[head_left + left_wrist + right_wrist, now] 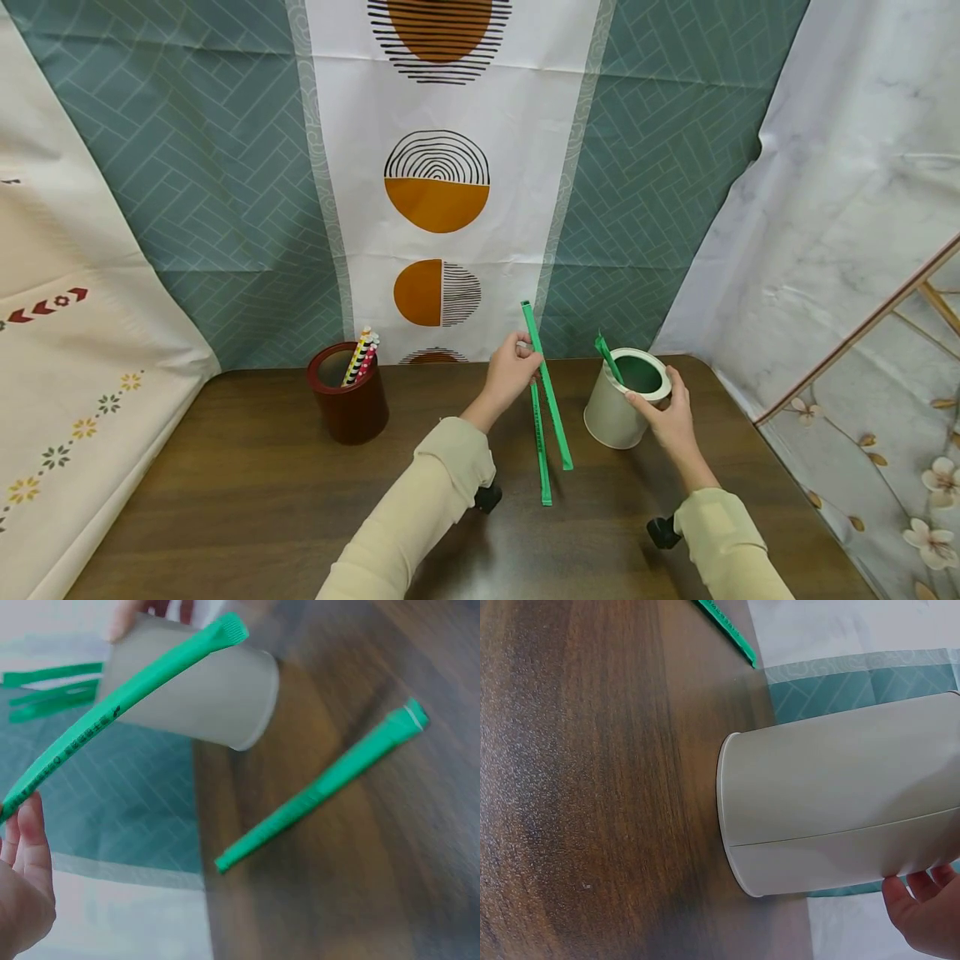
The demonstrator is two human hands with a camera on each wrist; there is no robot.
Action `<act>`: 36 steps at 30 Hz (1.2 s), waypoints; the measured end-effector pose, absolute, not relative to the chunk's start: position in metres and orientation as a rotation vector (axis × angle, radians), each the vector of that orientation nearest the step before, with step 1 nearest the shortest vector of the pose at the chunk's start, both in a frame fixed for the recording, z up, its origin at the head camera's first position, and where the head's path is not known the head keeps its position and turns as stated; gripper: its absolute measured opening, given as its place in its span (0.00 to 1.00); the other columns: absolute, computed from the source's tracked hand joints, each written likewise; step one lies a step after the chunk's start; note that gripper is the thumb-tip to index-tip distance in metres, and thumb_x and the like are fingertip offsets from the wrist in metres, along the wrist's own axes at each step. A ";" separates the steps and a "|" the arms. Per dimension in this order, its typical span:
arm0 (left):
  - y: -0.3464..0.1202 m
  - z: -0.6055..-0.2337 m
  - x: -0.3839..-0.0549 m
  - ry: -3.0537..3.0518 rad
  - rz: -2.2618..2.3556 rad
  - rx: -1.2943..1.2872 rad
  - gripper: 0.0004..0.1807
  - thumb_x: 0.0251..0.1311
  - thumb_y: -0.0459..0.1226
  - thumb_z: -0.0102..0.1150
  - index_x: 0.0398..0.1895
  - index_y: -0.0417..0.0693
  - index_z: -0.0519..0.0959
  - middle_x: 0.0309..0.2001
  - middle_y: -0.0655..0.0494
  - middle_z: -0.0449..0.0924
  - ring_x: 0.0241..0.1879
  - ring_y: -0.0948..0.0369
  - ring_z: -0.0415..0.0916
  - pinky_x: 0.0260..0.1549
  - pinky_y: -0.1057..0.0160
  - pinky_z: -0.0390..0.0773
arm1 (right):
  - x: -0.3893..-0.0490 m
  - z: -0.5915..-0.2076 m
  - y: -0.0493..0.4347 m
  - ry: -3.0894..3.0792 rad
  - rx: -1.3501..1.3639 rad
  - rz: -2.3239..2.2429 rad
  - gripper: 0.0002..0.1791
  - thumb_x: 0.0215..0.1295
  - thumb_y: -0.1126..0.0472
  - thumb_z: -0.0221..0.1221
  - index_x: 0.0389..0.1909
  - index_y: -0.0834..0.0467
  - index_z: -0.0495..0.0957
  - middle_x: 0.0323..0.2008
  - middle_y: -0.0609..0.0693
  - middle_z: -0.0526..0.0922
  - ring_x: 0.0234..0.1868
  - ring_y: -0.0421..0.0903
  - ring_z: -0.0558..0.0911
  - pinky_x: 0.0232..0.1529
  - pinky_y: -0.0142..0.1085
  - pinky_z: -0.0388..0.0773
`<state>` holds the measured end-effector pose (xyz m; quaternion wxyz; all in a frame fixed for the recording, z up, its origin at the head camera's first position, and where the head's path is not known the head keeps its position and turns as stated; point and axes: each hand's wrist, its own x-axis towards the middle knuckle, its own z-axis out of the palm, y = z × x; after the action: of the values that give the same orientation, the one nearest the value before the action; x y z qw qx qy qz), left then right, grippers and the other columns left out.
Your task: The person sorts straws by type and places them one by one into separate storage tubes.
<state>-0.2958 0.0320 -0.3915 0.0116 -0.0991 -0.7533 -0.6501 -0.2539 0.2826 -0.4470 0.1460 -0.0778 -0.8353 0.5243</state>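
Upper end raised, a long green wrapped straw (552, 400) is pinched between the thumb and fingers of my left hand (512, 371). Another green wrapped straw (541, 450) lies on the table below it; the left wrist view shows this lying straw (322, 786) apart from the held one. My right hand (671, 412) grips the white round container (611, 412) at its right side, thumb by the rim and fingers round the outside. Green wrapped straws (609, 358) stick up from the container at its left; how many is unclear in the head view.
A dark red-brown round holder (351, 408) with several patterned straws (362, 358) stands at the back left of the wooden table (285, 500). Behind the table's back edge hangs a patterned cloth (450, 108). Light cloths (840, 208) flank both sides.
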 end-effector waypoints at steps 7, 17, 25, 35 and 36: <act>0.045 -0.369 -0.300 -2.174 -2.087 -0.231 0.10 0.52 0.32 0.47 0.40 0.45 0.67 0.27 0.50 0.77 0.23 0.49 0.76 0.23 0.61 0.79 | -0.251 -0.444 0.281 -2.409 -0.226 1.517 0.47 0.54 0.58 0.60 0.68 0.57 0.41 0.61 0.62 0.51 0.46 0.44 0.62 0.32 0.11 0.62; 0.061 -0.343 -0.294 -1.960 -2.179 -0.185 0.10 0.52 0.30 0.46 0.39 0.43 0.66 0.27 0.53 0.74 0.17 0.68 0.73 0.21 0.64 0.78 | -0.252 -0.447 0.282 -2.397 -0.190 1.496 0.47 0.54 0.57 0.60 0.68 0.60 0.42 0.60 0.63 0.52 0.44 0.40 0.63 0.33 0.12 0.62; 0.069 -0.341 -0.290 -1.872 -2.227 -0.133 0.11 0.56 0.31 0.49 0.42 0.41 0.66 0.32 0.49 0.74 0.22 0.67 0.75 0.26 0.62 0.79 | -0.251 -0.446 0.281 -2.414 -0.208 1.481 0.47 0.53 0.57 0.61 0.68 0.57 0.42 0.58 0.61 0.54 0.38 0.36 0.63 0.32 0.13 0.63; 0.081 -0.345 -0.287 -1.942 -2.129 -0.123 0.10 0.58 0.32 0.50 0.42 0.44 0.66 0.36 0.48 0.75 0.26 0.61 0.79 0.24 0.69 0.78 | -0.251 -0.446 0.281 -2.399 -0.206 1.483 0.47 0.53 0.57 0.60 0.68 0.57 0.42 0.59 0.62 0.53 0.42 0.42 0.63 0.33 0.13 0.62; 0.082 -0.346 -0.287 -1.958 -2.109 -0.126 0.10 0.58 0.32 0.50 0.42 0.44 0.66 0.36 0.47 0.76 0.26 0.60 0.79 0.24 0.70 0.78 | -0.251 -0.446 0.281 -2.399 -0.208 1.483 0.47 0.53 0.57 0.60 0.68 0.57 0.42 0.59 0.62 0.53 0.42 0.42 0.63 0.33 0.12 0.62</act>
<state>-0.2874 0.0822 -0.3460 0.1303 -0.0434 -0.6740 -0.7259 -0.2514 0.2809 -0.4465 0.1560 -0.0725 -0.8379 0.5180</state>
